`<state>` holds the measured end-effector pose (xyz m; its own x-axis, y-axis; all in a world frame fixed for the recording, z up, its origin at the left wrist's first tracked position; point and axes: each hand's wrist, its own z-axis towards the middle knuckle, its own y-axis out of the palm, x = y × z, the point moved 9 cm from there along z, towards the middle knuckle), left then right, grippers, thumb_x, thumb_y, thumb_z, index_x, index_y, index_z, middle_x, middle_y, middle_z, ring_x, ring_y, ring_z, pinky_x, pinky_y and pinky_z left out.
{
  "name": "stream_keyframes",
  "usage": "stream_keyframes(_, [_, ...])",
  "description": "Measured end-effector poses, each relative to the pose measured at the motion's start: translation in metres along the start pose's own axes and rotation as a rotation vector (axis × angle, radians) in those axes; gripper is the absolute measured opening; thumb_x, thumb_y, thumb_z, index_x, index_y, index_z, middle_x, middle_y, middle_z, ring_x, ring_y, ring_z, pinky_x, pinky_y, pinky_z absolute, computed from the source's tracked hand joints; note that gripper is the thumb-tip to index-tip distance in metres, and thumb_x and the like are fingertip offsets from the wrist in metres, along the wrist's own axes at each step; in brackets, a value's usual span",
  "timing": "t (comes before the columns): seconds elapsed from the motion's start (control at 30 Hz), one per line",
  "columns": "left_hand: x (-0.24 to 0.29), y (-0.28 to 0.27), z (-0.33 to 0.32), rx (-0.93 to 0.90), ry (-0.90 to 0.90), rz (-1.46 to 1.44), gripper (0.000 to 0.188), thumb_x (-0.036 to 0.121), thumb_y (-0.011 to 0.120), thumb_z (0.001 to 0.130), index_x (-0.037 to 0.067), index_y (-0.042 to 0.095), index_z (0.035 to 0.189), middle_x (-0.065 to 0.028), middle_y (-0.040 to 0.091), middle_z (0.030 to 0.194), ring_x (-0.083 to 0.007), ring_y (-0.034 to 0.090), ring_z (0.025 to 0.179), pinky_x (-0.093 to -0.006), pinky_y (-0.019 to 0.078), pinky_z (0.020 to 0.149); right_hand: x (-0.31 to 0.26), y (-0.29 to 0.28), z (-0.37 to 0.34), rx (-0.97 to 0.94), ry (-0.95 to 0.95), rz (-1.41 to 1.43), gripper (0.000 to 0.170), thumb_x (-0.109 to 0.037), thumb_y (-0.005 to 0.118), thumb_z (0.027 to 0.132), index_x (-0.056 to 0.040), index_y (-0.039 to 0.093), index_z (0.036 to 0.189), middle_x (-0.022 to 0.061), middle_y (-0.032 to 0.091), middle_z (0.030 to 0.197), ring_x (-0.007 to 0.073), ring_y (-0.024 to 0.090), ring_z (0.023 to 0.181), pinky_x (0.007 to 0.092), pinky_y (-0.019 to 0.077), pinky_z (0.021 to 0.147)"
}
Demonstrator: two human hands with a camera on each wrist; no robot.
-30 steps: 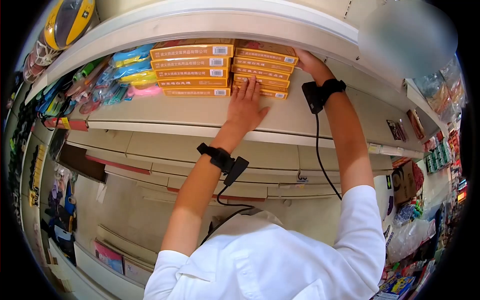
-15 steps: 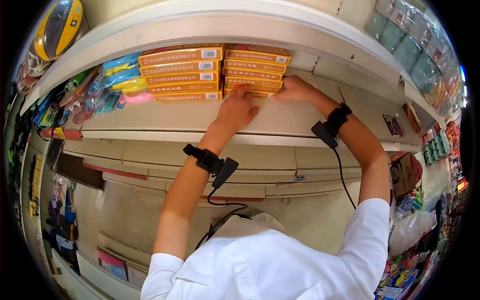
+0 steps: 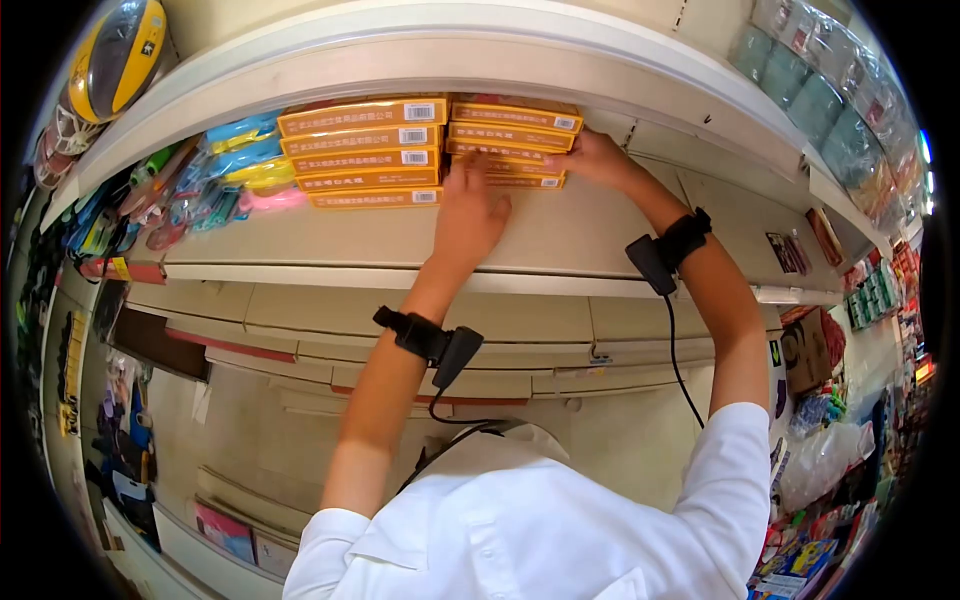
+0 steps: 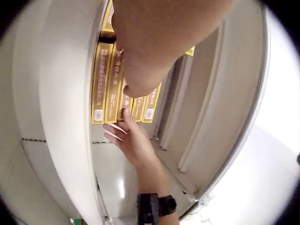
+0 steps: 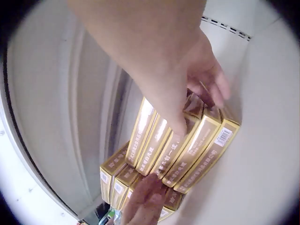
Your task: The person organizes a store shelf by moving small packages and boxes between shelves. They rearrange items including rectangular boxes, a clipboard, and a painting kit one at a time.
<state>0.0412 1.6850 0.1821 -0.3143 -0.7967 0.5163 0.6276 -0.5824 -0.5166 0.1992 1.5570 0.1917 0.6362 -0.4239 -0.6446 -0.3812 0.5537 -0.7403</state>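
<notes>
Two stacks of flat orange-yellow boxes stand side by side on the shelf, a left stack (image 3: 360, 140) and a right stack (image 3: 515, 115). At the right stack's end, my right hand (image 3: 598, 160) grips a middle box (image 5: 169, 149); its thumb lies on the printed front and the fingers reach round the end. My left hand (image 3: 470, 215) touches the same stack near its left end, thumb spread away. In the right wrist view, the left fingertips (image 5: 147, 199) rest at the boxes' left ends. The forearm hides part of the stack in the left wrist view.
Plastic-wrapped coloured goods (image 3: 250, 155) lie left of the boxes. A shelf lip (image 3: 420, 60) crosses just above both stacks. Small packets (image 3: 790, 252) sit farther right on the shelf (image 3: 600, 235). A yellow and grey ball (image 3: 120, 60) is at upper left.
My right hand has come from behind the stack's right end to its front corner, first low, then up to a middle box. The left fingers have shifted up from the lower boxes.
</notes>
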Motion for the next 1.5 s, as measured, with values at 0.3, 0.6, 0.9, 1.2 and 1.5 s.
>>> stream_keyframes(0.3, [-0.050, 0.026, -0.002, 0.177, -0.236, -0.238, 0.072, 0.018, 0.059, 0.077, -0.011, 0.022, 0.132, -0.0294, 0.028, 0.134, -0.0406, 0.028, 0.125, -0.0408, 0.0269, 0.103, -0.003, -0.009, -0.003, 0.091, -0.056, -0.117, 0.041, -0.027, 0.065, 0.081, 0.0003, 0.054, 0.110, 0.0148, 0.064, 0.096, 0.0213, 0.062, 0.088, 0.0314, 0.0472, 0.080])
stream_keyframes(0.6, [-0.046, 0.013, 0.000, 0.177, -0.275, -0.221, 0.072, 0.018, 0.059, 0.077, -0.009, 0.022, 0.133, -0.0264, 0.033, 0.131, -0.0388, 0.035, 0.120, -0.0375, 0.0323, 0.099, -0.005, 0.006, -0.010, 0.118, 0.287, 0.705, 0.091, -0.051, 0.062, 0.077, -0.0113, 0.010, 0.140, 0.0132, 0.027, 0.140, 0.0277, 0.028, 0.129, 0.0486, 0.0311, 0.099])
stream_keyframes(0.9, [-0.043, 0.010, -0.004, 0.143, -0.347, -0.237, 0.066, 0.021, 0.051, 0.080, -0.009, 0.024, 0.132, -0.0267, 0.030, 0.132, -0.0407, 0.035, 0.119, -0.0389, 0.0302, 0.101, -0.008, 0.011, -0.007, 0.204, 0.357, 0.733, 0.088, -0.067, 0.045, 0.078, -0.0111, 0.017, 0.140, 0.0131, 0.025, 0.141, 0.0279, 0.027, 0.128, 0.0520, 0.0254, 0.100])
stream_keyframes(1.2, [-0.040, 0.006, -0.010, 0.117, -0.276, -0.233, 0.060, 0.016, 0.053, 0.079, -0.005, 0.032, 0.131, -0.0245, 0.033, 0.134, -0.0370, 0.036, 0.121, -0.0386, 0.0314, 0.100, -0.004, 0.005, -0.017, 0.317, 0.196, 0.612, 0.093, -0.059, 0.054, 0.077, -0.0079, 0.011, 0.142, 0.0139, 0.014, 0.146, 0.0312, 0.014, 0.134, 0.0495, 0.0144, 0.105])
stream_keyframes(1.5, [0.033, -0.031, -0.071, 0.187, -0.101, -0.698, 0.029, 0.001, 0.045, 0.086, 0.005, 0.055, 0.113, -0.0133, 0.042, 0.130, -0.0224, 0.046, 0.116, -0.0331, 0.0405, 0.093, -0.071, -0.012, -0.212, 0.675, -0.134, -0.163, 0.042, -0.022, 0.066, 0.076, -0.0061, 0.053, 0.112, 0.0129, 0.045, 0.127, 0.0317, 0.042, 0.116, 0.0380, 0.0369, 0.093])
